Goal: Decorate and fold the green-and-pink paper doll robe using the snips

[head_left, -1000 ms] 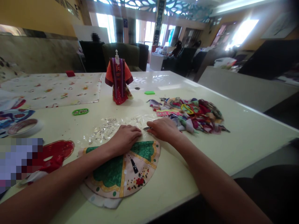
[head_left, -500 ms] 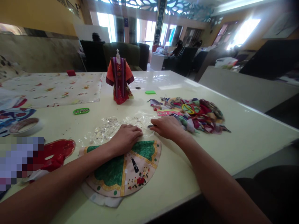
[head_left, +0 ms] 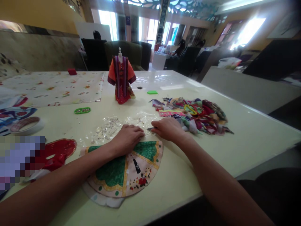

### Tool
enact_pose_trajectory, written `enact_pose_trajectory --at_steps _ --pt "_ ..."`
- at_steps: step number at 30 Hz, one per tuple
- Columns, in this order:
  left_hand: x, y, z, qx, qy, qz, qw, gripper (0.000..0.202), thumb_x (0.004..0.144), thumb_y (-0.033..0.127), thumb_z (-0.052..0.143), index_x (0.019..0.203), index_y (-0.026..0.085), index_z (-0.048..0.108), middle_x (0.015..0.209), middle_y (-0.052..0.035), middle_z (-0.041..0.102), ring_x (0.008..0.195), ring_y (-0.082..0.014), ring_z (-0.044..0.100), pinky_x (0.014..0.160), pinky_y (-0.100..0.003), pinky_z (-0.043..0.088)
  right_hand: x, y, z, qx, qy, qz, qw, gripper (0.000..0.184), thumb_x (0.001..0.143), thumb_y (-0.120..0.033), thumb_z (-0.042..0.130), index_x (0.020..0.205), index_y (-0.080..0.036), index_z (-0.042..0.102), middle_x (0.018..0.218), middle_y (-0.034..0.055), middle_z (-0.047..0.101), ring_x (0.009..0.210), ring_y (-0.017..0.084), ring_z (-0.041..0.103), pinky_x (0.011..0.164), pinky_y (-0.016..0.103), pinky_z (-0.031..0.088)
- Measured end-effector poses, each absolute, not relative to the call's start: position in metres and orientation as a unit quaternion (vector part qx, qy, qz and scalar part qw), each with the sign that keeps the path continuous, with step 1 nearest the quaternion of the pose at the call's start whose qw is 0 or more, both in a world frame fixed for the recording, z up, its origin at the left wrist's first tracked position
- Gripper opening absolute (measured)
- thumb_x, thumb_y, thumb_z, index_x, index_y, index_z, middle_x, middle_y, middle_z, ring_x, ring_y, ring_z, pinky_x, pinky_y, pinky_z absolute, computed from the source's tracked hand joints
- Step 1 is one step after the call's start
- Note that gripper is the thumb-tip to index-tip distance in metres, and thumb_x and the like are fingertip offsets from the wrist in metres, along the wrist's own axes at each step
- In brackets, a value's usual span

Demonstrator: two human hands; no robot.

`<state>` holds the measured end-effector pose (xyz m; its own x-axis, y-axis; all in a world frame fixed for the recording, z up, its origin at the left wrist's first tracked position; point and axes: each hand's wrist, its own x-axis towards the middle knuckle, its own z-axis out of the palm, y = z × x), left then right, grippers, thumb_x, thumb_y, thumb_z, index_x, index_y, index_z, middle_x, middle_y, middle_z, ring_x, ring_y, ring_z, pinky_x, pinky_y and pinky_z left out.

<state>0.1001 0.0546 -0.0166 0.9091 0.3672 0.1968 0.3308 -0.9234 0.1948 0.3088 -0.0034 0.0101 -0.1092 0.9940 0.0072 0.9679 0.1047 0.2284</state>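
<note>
My left hand (head_left: pixel 129 137) lies palm down across the top of a half-circle fabric panel (head_left: pixel 110 171), its fingers stretched out and close together over clear plastic bags. The panel is printed green, gold and pale pink with red flowers, and a white sheet (head_left: pixel 105 201) shows under its lower edge. In my right hand (head_left: pixel 168 128) I grip what look like thin dark tweezers (head_left: pixel 150 128); their tips point left toward my left fingers. Clear plastic bags with small beads or stones (head_left: pixel 107 129) lie beyond the hands. A green tray (head_left: pixel 82 110) holding small shiny pieces is farther left.
A doll-sized form in a red and orange robe (head_left: pixel 121 78) stands at the back. Fabric scraps (head_left: pixel 195 114) are heaped on the right. Left are a tape roll (head_left: pixel 24 125) and red fabric (head_left: pixel 58 153). A green block (head_left: pixel 152 92) lies behind; people sit far off.
The view has shifted very slightly. Both hands stay in nearly the same place, and the tweezers are still in my right hand.
</note>
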Motion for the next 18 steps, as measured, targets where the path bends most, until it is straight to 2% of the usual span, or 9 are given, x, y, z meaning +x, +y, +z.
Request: enact_pose_trajectory --at_steps 10,18 --pt "0.0999 0.0538 -0.0173 0.974 0.177 0.118 0.077 0.028 0.099 0.026 0.041 0.111 0.022 0.066 0.121 -0.0037 0.066 0.110 -0.0216 0.059 0.094 -0.040 0.036 0.3078 -0.0036 0.0097 0.664 0.739 0.094 0.070 0.027 0.091 -0.047 0.050 0.094 -0.025 0.065 0.083 0.0055 0.072 0.075 0.020 0.062 0.057 0.029 0.023" --pt "0.0999 0.0539 -0.0169 0.975 0.175 0.117 0.077 0.028 0.099 0.026 0.040 0.110 0.022 0.066 0.121 -0.0027 0.066 0.109 -0.0215 0.059 0.094 -0.040 0.036 0.3075 -0.0031 0.0086 0.667 0.738 0.090 0.052 0.029 0.091 -0.048 0.049 0.086 -0.024 0.064 0.080 0.0044 0.071 0.072 0.019 0.061 0.055 0.030 0.018"
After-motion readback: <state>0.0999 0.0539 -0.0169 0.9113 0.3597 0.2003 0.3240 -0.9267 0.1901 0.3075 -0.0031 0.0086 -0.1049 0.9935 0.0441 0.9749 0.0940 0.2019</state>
